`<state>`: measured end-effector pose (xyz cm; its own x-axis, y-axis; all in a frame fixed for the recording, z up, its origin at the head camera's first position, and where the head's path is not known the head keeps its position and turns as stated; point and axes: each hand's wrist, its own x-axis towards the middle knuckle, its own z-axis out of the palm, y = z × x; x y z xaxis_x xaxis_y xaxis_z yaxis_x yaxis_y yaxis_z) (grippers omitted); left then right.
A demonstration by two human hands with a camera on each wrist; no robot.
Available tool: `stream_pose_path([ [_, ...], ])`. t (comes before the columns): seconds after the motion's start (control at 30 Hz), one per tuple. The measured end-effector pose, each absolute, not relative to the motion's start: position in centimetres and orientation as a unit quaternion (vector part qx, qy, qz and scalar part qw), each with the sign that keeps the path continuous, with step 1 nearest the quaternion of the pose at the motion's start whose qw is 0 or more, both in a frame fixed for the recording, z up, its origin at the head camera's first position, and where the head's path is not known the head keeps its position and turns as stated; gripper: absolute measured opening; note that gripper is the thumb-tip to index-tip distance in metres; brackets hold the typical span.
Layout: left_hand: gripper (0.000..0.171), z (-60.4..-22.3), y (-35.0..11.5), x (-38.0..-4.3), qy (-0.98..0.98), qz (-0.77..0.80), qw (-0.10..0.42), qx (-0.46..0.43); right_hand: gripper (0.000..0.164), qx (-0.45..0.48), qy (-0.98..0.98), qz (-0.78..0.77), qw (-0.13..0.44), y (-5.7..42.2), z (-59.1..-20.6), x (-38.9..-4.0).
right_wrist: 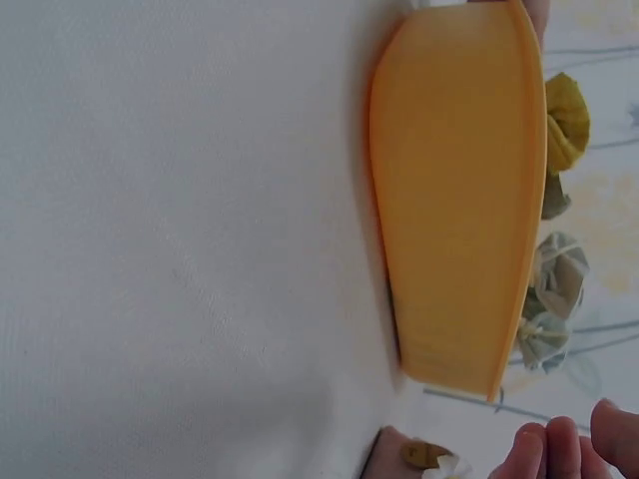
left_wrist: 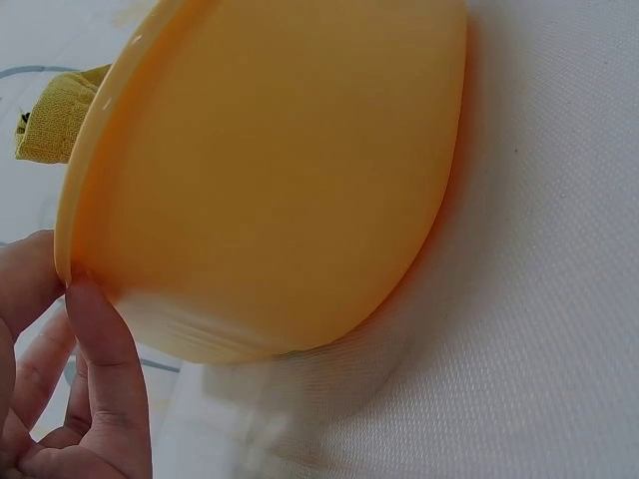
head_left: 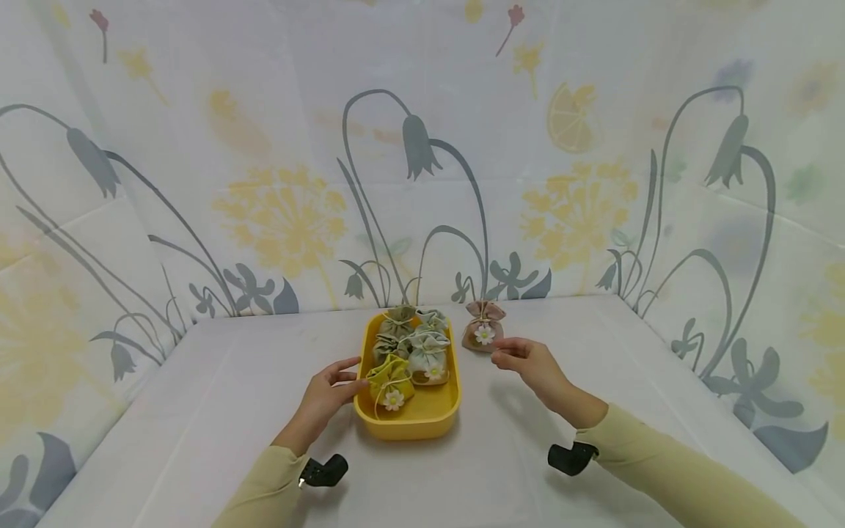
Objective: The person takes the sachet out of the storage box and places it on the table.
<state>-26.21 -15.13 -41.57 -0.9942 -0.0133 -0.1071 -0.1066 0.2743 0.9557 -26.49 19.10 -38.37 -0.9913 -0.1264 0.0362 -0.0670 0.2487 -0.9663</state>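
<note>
My left hand [head_left: 322, 400] pinches the left rim of a yellow tray [head_left: 416, 427], thumb inside and fingers outside as the left wrist view shows. Several small drawstring pouches lie in the tray: a yellow-green pouch [head_left: 389, 380] with a white flower, a pale grey-green pouch [head_left: 428, 352] with a flower, and olive and grey ones behind. A dusty-pink pouch [head_left: 480, 328] with a white flower stands on the table right of the tray's far end. Close by its right side is my right hand [head_left: 538, 372], thumb and fingers apart in the right wrist view; contact with the pouch is unclear.
A white cloth covers the table [head_left: 264, 352]. Behind it and at the sides hangs a white curtain [head_left: 297, 132] printed with flowers. Black wrist cameras [head_left: 323, 471] sit at both cuffs. The tray's front end holds bare floor beside the yellow-green pouch.
</note>
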Motion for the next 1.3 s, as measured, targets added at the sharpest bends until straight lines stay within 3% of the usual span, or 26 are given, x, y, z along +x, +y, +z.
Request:
stream_pose_path([
  [1.3,0.052,-41.4,-15.0,-25.9,0.797,0.601,0.038,-0.041,0.037,-0.138,0.763,-0.626,0.083,12.4,-37.3,-24.7],
])
